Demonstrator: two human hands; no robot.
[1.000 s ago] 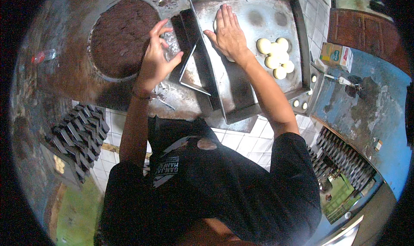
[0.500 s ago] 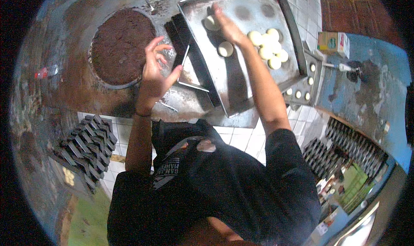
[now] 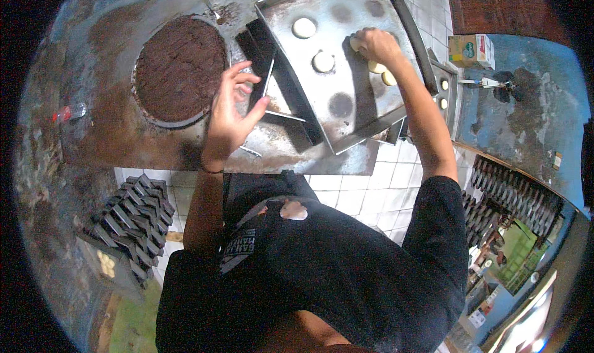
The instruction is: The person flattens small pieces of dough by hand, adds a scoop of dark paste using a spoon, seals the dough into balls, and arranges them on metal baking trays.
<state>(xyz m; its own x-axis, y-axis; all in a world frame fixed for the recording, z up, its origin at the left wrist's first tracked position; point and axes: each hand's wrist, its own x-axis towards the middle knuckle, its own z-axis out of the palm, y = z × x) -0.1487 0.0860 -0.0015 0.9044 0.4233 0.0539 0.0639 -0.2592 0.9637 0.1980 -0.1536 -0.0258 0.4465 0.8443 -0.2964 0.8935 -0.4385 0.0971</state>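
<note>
My right hand [image 3: 380, 45] is over the metal baking tray [image 3: 346, 115], fingers closed around a pale dough ball [image 3: 356, 43]. More pale dough balls lie partly hidden beneath that hand, one showing at its lower edge [image 3: 388, 78]. Two flattened dough rounds sit apart on the tray's left side, an upper one [image 3: 304, 28] and a lower one [image 3: 323, 61]. My left hand [image 3: 232, 115] holds nothing; its fingers are spread and slightly curled, between the tray and a round pan [image 3: 170, 125] filled with dark brown crumbly filling [image 3: 179, 68].
A smaller tray [image 3: 455, 84] with dough pieces is at the right. Beyond it are a carton [image 3: 471, 50] and a brush-like tool [image 3: 489, 82] on a blue surface. Stacked dark metal trays [image 3: 133, 223] stand at lower left. A small bottle [image 3: 69, 111] lies far left.
My right hand has moved right, from the upper flattened round to the cluster of dough balls, and closed on one. The left hand stays open in nearly the same place.
</note>
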